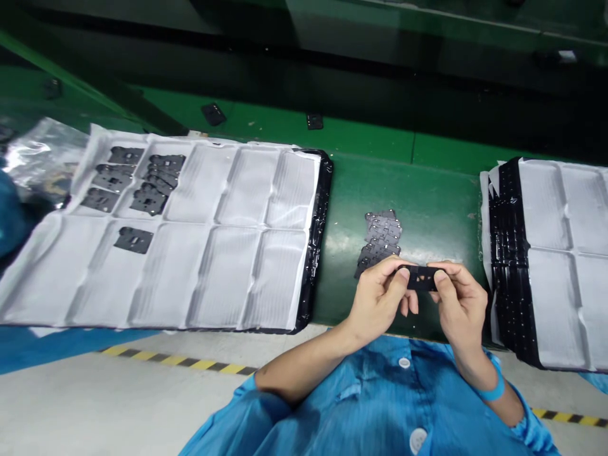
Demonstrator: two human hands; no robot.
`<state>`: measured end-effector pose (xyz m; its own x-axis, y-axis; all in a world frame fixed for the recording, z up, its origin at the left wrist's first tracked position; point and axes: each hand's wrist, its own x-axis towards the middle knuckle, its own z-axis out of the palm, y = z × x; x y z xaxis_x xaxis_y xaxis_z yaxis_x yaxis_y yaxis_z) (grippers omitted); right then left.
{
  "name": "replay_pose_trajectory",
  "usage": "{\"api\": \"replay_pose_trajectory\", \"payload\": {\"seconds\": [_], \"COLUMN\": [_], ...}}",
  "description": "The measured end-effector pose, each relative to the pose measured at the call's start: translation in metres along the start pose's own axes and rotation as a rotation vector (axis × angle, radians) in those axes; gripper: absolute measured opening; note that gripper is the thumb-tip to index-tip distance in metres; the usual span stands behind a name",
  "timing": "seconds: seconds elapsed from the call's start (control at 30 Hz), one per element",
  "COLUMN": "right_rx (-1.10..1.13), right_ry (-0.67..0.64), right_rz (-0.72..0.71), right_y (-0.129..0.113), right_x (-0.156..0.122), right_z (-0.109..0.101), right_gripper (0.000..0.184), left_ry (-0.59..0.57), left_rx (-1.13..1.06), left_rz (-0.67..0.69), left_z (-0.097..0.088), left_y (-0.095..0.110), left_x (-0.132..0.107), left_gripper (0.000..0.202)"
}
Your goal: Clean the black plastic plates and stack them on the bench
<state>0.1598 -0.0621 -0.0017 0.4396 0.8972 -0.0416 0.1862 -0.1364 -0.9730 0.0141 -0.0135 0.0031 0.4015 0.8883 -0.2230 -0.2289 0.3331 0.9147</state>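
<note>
On the green worktop (441, 209), a white-lined tray (287, 272) lies at 9 o'clock from the hands, a stack of trays (513, 272) at 3. Left hand (377, 297) and right hand (460, 303) are both pinching. Nearby, between 10 and 11 o'clock, is a pile of dark plates (382, 231). One black plate (412, 278) is held by its two ends, between these hands.

A green workbench (441, 202), partitioned trays (228, 259) and striped floor tape (190, 362) show a factory workshop.

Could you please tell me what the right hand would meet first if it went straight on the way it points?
Most likely the black part that the right hand holds together with the left hand; beyond it, depth is unclear.
</note>
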Motion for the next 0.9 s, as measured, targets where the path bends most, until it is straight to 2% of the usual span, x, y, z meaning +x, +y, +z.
{"api": "replay_pose_trajectory", "payload": {"seconds": [0.23, 0.37, 0.57, 0.73, 0.9], "right_rx": [0.014, 0.106, 0.172, 0.142, 0.095], "right_ry": [-0.014, -0.096, -0.221, -0.19, -0.149], "right_rz": [0.045, 0.135, 0.159, 0.11, 0.089], "right_y": [0.007, 0.013, 0.009, 0.009, 0.006], "right_x": [0.0, 0.005, 0.006, 0.001, -0.001], "right_z": [-0.003, -0.009, -0.016, -0.016, -0.011], "right_gripper": [0.031, 0.032, 0.033, 0.025, 0.027], "left_ry": [-0.02, -0.031, -0.021, -0.014, -0.018], "left_rx": [0.018, 0.02, -0.011, -0.024, 0.004], "left_rz": [0.063, 0.083, -0.021, -0.064, -0.064], "left_z": [-0.003, -0.003, -0.004, -0.005, -0.006], "left_y": [-0.006, -0.005, 0.004, 0.007, 0.006], "left_x": [-0.003, -0.004, -0.004, -0.004, -0.005], "left_gripper": [0.044, 0.042, 0.039, 0.042, 0.044]}}
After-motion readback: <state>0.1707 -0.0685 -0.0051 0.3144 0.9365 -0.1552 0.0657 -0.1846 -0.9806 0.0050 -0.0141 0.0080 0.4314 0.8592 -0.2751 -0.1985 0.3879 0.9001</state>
